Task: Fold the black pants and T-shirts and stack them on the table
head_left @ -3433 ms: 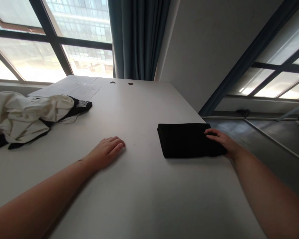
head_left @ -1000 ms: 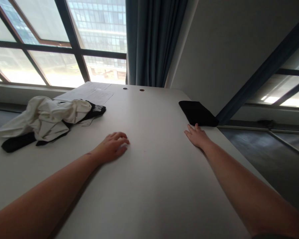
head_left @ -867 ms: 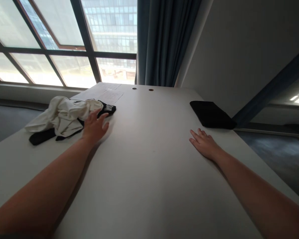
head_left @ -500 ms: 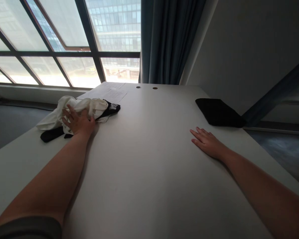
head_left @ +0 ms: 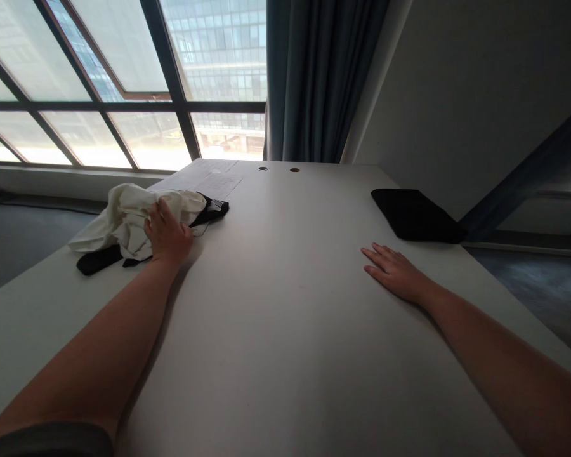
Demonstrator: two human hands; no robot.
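Observation:
A crumpled cream-white cloth lies in a heap on the left side of the white table. Against its right part is my left hand, fingers extended and a little apart; whether they press on the fabric or hover just over it I cannot tell. Black pieces stick out from under the heap, one a dark strip at the near side, another a black item at the right end. My right hand rests flat on the tabletop with fingers spread, holding nothing. Just beyond it lies a flat black object.
Printed paper sheets lie behind the cloth at the table's far left. Two round holes pierce the far end. A blue-grey curtain hangs beside the window, with a wall on the right.
My left hand has slid to the right across the cloth, its fingers closer together and less of the heap covered. My right hand stays in place.

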